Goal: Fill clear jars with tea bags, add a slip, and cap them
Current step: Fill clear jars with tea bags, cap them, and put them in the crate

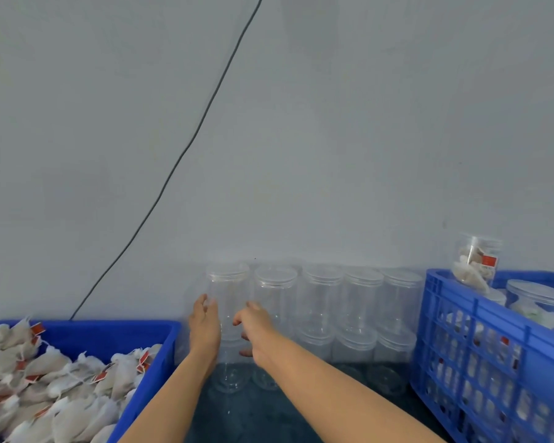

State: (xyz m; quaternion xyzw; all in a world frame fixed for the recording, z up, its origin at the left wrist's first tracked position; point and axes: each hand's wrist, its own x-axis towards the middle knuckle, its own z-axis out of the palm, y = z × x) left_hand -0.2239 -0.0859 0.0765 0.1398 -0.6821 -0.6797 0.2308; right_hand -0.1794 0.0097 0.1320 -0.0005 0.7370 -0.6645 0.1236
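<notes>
Grey wall [333, 123] behind. Top-left stacked clear jar [227, 302] is flanked at lower centre by left hand [204, 327] and right hand [256, 330], fingers wide, not yet closed. Risk: neighbouring stacks may be toppled by a sideways nudge.

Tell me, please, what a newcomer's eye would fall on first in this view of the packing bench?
Probably the two bare hands, left hand and right hand, reaching either side of a clear capped jar at the left end of the stacked empty jars against the wall. Next come the blue bin heaped with tea bags at lower left and the blue crate of filled jars at right.
</notes>
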